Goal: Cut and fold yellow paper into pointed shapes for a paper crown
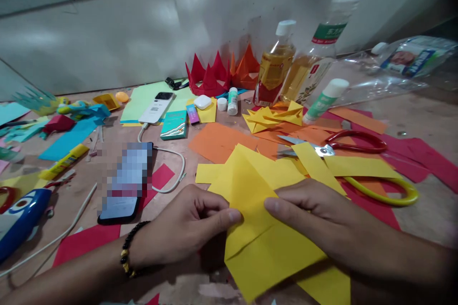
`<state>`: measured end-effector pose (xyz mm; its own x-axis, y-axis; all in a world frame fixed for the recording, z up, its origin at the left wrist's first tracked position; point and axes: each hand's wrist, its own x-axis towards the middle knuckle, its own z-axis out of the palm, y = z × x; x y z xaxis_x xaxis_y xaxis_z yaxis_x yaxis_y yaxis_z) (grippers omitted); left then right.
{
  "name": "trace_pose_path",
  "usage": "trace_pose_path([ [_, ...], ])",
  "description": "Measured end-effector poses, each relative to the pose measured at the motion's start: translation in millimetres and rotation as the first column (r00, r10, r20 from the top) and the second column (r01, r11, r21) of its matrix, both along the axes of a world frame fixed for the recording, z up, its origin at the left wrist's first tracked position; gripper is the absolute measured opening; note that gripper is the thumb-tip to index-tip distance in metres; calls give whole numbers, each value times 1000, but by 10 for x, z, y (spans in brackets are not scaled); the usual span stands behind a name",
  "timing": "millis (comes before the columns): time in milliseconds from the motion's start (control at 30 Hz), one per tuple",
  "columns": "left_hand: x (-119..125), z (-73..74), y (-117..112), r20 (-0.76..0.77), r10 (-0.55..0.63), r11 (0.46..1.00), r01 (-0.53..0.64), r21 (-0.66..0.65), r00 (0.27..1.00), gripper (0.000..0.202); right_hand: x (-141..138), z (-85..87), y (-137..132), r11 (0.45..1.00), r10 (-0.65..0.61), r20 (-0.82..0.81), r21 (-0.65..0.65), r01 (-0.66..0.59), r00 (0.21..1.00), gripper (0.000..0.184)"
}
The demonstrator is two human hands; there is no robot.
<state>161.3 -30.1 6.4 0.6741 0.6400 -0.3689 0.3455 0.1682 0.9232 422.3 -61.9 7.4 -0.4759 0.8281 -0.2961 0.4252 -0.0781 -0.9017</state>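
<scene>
A folded sheet of yellow paper [257,228] lies on the table in front of me. My left hand [182,226], with a dark bead bracelet at the wrist, pinches the sheet's left edge between thumb and fingers. My right hand [318,214] rests on the sheet's right part, fingers pressed together with the thumb pushing down on a fold. More yellow pieces [358,167] lie just beyond the hands.
Red-handled scissors [354,142] and yellow-handled scissors [386,190] lie to the right on orange and red paper. A phone [125,186] with a white cable sits left. Two bottles [274,66], glue sticks [325,100], red and orange paper crowns [214,76] stand near the wall.
</scene>
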Motion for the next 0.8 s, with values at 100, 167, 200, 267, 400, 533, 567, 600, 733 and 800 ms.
trace_pose_path([
  [100,4,19,-17,9,41,999,-41,4,999,47,8,16,29,999,-41,-31,-12,40,999,59],
  [167,1,29,-20,4,65,998,-65,-13,998,41,11,11,31,994,-104,-85,-36,101,991,59],
  [200,0,32,-19,-1,73,997,-73,2,997,39,14,4,30,991,-133,-109,-48,129,985,60],
  [267,2,29,-14,-5,91,994,-90,58,996,37,21,-15,28,984,-171,-140,-71,162,975,59],
  [400,19,2,-7,9,92,995,-92,-23,996,35,31,-35,47,965,-245,-205,-141,219,948,48],
  [533,24,-17,2,-2,101,991,-101,-83,995,38,27,-57,80,955,-275,-231,-179,237,933,42],
  [567,21,-16,5,-3,89,991,-89,-96,996,38,29,-73,85,951,-289,-245,-182,249,926,38],
  [600,15,-13,7,-1,76,991,-75,-109,997,40,34,-92,88,944,-319,-268,-179,278,909,33],
  [733,-24,7,6,35,126,980,-119,-158,991,45,101,-161,94,899,-367,-323,118,421,873,41],
  [800,-47,19,3,56,164,964,-149,-219,985,46,151,-161,104,853,-209,-249,428,301,946,32],
])
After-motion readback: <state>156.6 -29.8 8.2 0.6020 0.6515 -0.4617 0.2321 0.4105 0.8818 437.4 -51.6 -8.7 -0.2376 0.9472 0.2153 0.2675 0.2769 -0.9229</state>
